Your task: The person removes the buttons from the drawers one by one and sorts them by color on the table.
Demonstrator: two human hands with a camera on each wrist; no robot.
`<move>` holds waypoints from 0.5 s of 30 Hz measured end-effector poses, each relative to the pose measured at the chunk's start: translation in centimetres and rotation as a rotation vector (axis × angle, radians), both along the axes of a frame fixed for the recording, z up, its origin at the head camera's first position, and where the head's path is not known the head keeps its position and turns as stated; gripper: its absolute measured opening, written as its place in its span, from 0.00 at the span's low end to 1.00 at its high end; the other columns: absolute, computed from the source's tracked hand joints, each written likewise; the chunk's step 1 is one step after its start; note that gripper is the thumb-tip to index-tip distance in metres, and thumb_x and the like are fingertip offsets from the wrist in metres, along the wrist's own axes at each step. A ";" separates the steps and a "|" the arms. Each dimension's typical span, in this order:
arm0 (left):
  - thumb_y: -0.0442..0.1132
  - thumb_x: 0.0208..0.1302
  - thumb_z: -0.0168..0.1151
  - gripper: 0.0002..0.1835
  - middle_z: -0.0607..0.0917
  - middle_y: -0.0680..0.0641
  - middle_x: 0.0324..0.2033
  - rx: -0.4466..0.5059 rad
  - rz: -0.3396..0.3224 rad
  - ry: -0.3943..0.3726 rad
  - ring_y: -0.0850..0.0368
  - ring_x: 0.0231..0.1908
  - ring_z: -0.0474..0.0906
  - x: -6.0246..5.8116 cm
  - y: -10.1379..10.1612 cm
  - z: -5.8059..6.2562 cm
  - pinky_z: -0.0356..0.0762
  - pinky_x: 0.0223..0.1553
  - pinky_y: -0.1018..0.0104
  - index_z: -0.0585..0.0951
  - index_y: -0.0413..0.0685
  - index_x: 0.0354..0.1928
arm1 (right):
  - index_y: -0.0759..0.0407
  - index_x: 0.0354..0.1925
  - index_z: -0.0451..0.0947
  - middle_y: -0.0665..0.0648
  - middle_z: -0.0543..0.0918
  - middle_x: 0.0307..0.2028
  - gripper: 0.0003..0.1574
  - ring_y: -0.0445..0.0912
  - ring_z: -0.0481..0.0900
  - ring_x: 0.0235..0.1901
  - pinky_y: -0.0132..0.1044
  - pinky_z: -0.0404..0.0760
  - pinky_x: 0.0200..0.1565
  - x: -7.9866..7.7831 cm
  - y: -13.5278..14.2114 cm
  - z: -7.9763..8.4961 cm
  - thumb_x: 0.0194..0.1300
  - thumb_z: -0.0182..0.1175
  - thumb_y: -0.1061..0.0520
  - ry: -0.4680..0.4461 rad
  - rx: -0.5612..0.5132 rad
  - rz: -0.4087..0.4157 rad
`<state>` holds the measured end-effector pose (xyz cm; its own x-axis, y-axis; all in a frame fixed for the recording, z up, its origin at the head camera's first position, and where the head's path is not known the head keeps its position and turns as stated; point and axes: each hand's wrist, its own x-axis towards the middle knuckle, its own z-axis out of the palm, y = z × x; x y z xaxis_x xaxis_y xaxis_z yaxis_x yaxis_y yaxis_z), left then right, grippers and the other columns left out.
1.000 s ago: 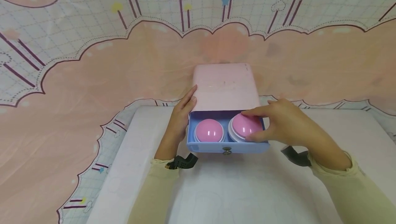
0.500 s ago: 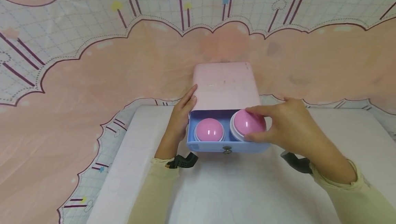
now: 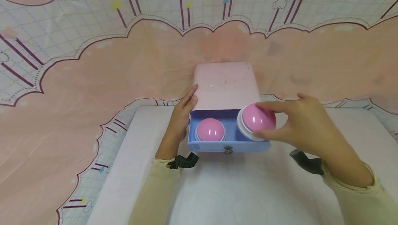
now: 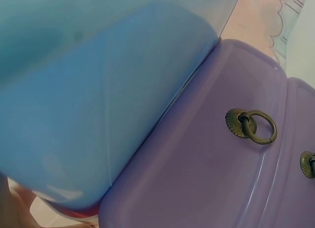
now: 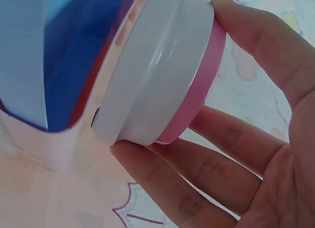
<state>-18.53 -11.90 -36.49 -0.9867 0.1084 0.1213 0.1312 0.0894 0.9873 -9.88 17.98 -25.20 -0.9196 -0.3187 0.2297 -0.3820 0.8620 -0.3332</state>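
My right hand [image 3: 306, 128] pinches a round white jar with a pink domed lid [image 3: 258, 118] between thumb and fingers. Tilted, the jar overlaps the right end of an open blue drawer [image 3: 205, 146] in the head view; the right wrist view shows its white side [image 5: 157, 70] over the fingers. A second pink-lidded jar [image 3: 210, 130] sits in the drawer's left half. Against the left side of the pink-topped drawer box [image 3: 227, 85] rests my left hand [image 3: 178, 121], fingers fairly straight; only a bit of it shows in the left wrist view's lower corner.
Lower purple drawer fronts [image 4: 197, 139] with a bronze ring pull [image 4: 260, 127] on each show in the left wrist view. The box stands on a white table [image 3: 230, 190], with a peach, cloud-patterned cloth [image 3: 140, 69] behind it.
My right hand has lifted the right-hand jar up and to the right, out toward the drawer's corner. The left hand, box and other jar have stayed put.
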 end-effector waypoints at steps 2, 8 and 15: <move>0.54 0.79 0.48 0.26 0.60 0.64 0.78 0.003 0.001 0.005 0.56 0.80 0.51 0.0 -0.1 0.0 0.51 0.77 0.41 0.66 0.75 0.76 | 0.44 0.57 0.86 0.57 0.91 0.45 0.43 0.54 0.85 0.39 0.74 0.59 0.67 0.1 0.3 0.1 0.43 0.81 0.32 0.044 -0.011 0.003; 0.54 0.79 0.48 0.25 0.61 0.65 0.77 0.014 -0.007 -0.001 0.57 0.79 0.52 -0.2 -0.1 -0.2 0.51 0.78 0.42 0.67 0.76 0.75 | 0.45 0.56 0.87 0.60 0.91 0.46 0.42 0.56 0.86 0.40 0.73 0.57 0.69 0.7 1.3 0.0 0.42 0.83 0.36 0.091 -0.040 -0.026; 0.54 0.78 0.49 0.25 0.61 0.66 0.77 0.021 -0.005 -0.005 0.59 0.79 0.52 -0.3 -0.1 -0.3 0.51 0.78 0.43 0.67 0.77 0.74 | 0.49 0.60 0.84 0.62 0.91 0.44 0.46 0.43 0.69 0.19 0.74 0.55 0.70 0.8 2.2 -0.1 0.42 0.83 0.38 0.086 -0.025 -0.070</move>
<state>-18.86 -12.05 -36.80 -0.9868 0.1104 0.1188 0.1268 0.0679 0.9896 -9.10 20.21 -25.33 -0.9160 -0.2479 0.3155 -0.3494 0.8794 -0.3234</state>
